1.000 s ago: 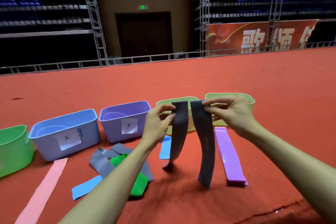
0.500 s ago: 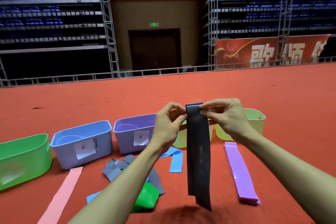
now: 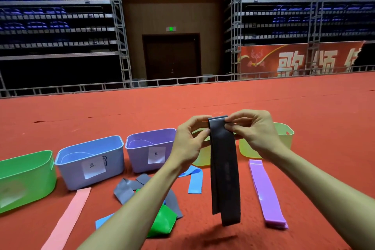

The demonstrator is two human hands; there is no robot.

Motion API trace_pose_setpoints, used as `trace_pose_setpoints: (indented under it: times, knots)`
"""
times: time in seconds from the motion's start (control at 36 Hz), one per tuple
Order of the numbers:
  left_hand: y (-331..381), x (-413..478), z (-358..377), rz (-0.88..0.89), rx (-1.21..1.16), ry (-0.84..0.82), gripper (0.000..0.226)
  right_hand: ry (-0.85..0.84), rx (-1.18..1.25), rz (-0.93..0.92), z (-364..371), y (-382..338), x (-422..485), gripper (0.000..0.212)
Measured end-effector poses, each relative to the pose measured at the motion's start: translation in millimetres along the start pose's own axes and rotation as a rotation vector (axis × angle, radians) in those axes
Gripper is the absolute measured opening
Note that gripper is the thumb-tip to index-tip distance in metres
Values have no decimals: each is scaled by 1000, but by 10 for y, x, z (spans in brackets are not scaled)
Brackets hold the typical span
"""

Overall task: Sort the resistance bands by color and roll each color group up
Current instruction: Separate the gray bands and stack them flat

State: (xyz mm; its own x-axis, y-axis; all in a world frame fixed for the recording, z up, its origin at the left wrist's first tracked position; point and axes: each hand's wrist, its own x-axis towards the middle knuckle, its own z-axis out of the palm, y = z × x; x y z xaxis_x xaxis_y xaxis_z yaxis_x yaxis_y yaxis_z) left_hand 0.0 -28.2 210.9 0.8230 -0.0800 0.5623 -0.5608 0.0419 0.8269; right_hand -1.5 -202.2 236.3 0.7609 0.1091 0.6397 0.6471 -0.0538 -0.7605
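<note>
Two dark grey bands (image 3: 224,170) hang stacked together above the red floor. My left hand (image 3: 189,140) pinches their top edge from the left, and my right hand (image 3: 250,130) pinches it from the right. On the floor lie a purple band stack (image 3: 265,193), a blue band (image 3: 195,180), lighter grey bands (image 3: 126,187), a green band (image 3: 163,223), another blue band (image 3: 102,222) partly under my left forearm, and a pink band (image 3: 67,219).
Bins stand in a row behind the bands: green (image 3: 26,176), blue (image 3: 91,160), purple (image 3: 150,148), and two yellow-green ones (image 3: 284,134) partly hidden by my hands. Red carpet stretches to a railing at the back.
The two grey bands, held apart a second ago, have been brought together into one stack and lifted. My hands moved closer together at the top edge.
</note>
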Motion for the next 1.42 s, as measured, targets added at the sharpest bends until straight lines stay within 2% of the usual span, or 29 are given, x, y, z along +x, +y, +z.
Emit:
trace_pose_setpoints:
  times: [0.22, 0.47, 0.69, 0.94, 1.06, 1.14, 1.22, 1.42]
  knots:
    - [15, -11, 31, 1, -4, -8, 26, 2, -3, -5, -12, -42, -19, 14]
    - [26, -25, 65, 5, -25, -21, 26, 6, -113, -23, -59, -17, -20, 22]
    - [7, -23, 74, 0, -18, -32, 23, 9, -64, -10, -61, -31, -32, 16]
    - [33, -57, 68, 3, -76, -121, 29, 33, -78, 0, -51, 0, -33, 17]
    - [39, -55, 72, -38, -143, -124, 15, 36, -99, 7, -53, 1, -35, 19]
    - [53, -40, 90, 7, -48, -70, 5, 43, -105, 6, -45, 3, -40, 19]
    - [55, -22, 101, 62, 41, -33, 10, 55, -117, 4, -41, 2, -49, 20]
    - [37, -32, 91, 71, 56, -7, 16, 77, -130, 17, -40, 19, -51, 23]
